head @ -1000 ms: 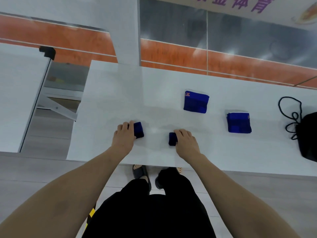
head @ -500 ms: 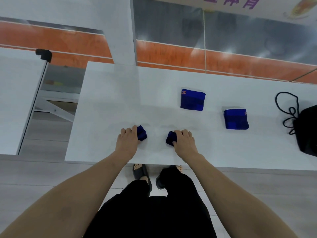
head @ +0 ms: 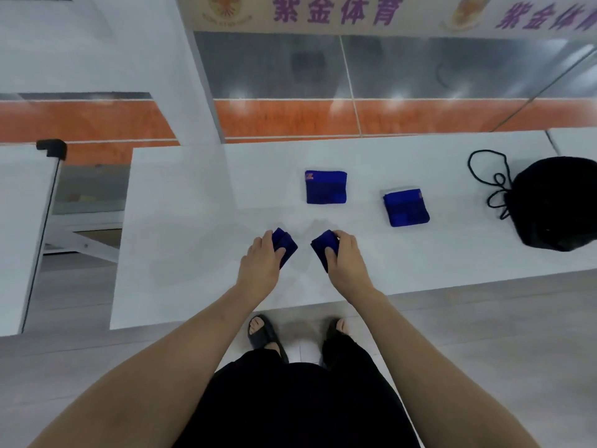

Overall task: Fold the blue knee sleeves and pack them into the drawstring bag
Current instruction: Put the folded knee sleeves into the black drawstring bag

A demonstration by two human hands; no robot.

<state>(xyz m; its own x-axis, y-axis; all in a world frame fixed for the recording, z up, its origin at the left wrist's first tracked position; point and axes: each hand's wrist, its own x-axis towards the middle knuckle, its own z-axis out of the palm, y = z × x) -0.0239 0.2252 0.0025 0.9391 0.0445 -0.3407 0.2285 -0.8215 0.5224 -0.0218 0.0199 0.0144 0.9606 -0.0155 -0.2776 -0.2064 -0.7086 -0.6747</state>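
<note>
At the white table's [head: 181, 221] near edge, the left hand [head: 260, 266] pinches one small folded blue sleeve [head: 286, 245], the right hand [head: 345, 260] another [head: 323, 245], both angled inward, apparently to stack. Two folded sleeves [head: 326, 187] [head: 406, 207] wait beyond, near the black drawstring bag [head: 559, 205] at far right.

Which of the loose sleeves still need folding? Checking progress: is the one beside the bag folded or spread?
Folded. The blue sleeve is a compact layered square on the table, left of the black drawstring bag.

Each hand [head: 261, 265] [head: 347, 261] grips a small folded blue sleeve [head: 286, 245] [head: 323, 245] on the table [head: 181, 227].
</note>
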